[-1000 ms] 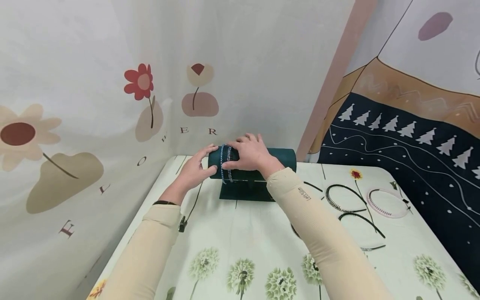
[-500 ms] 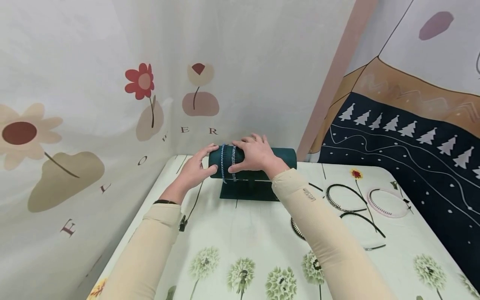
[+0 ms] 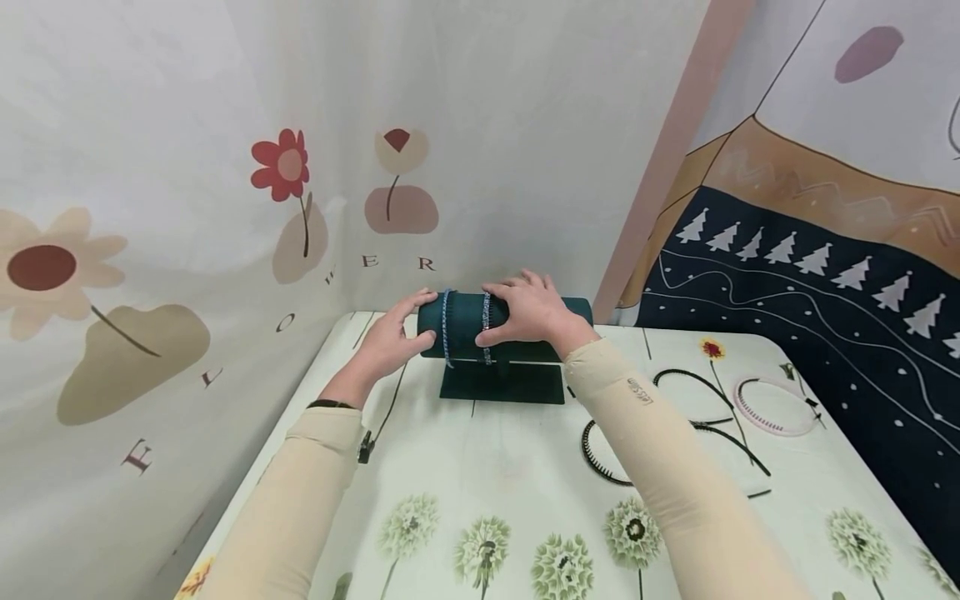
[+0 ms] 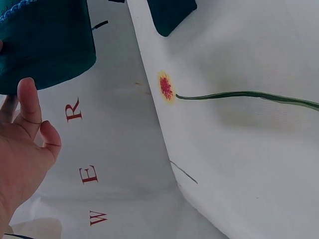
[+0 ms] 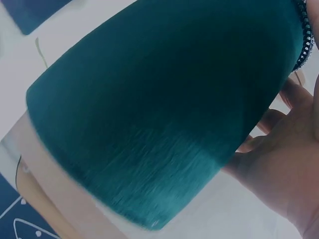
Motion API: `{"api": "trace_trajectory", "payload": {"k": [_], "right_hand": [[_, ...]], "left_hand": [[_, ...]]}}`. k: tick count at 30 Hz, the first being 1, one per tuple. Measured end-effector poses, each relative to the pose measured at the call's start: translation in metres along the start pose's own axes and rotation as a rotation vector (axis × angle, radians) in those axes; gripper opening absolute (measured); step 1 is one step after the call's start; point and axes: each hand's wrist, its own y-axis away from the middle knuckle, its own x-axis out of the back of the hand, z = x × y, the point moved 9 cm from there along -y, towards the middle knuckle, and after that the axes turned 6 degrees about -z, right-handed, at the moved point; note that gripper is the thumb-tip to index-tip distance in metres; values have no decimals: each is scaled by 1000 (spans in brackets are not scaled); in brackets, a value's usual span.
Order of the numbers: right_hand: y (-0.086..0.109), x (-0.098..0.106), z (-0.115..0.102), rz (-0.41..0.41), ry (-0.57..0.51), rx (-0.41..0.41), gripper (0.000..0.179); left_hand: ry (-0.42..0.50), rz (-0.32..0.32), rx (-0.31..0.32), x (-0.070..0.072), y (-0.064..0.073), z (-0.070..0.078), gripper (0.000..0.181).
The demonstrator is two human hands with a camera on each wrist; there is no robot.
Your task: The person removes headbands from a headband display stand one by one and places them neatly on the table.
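A dark green padded roll (image 3: 466, 323) lies sideways on its flat-footed stand, a headband display. Around its left end is a blue braided headband (image 3: 445, 327). A second, glittery headband (image 3: 486, 310) arches over the roll near its middle; its teeth show in the right wrist view. My left hand (image 3: 385, 340) grips the roll's left end, thumb in front and fingers behind. With thumb and index finger, my right hand (image 3: 528, 312) holds the glittery headband from its right side; the other fingers reach behind the roll. In the left wrist view, the left hand (image 4: 25, 154) shows only partly.
Several loose headbands lie on the flowered tablecloth at right, including a pink one (image 3: 776, 408) and a black toothed one (image 3: 600, 458) partly behind my right sleeve. A small black clip-like object (image 3: 365, 447) sits by my left wrist. Printed curtains (image 3: 525, 150) stand close behind the display.
My right hand has slid to the right along the roll, carrying the glittery headband away from the blue one. My left hand has stayed at the roll's left end.
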Motion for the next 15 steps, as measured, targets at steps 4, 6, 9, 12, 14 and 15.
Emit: {"api": "trace_trajectory", "payload": {"k": [4,6,9,12,14,15], "right_hand": [[5,0,10,-6,-1,-9,102],[7,-1,15,-8,-7,-11,103],[9,-1,19,-10,-20,-9,103],[9,-2,20,-8,-25,-5,103],[10,-3,21,-5,-26,-6,103],[10,-3,21,-4,-25,-6,103]], "left_hand": [[-7,2,-8,0,0,0,68],[-11,2,-9,0,0,1,68],[-20,1,-8,0,1,2,68],[-31,-3,-4,0,1,3,68],[-40,-7,-1,1,2,3,68],[-43,-9,0,1,2,4,68]]}}
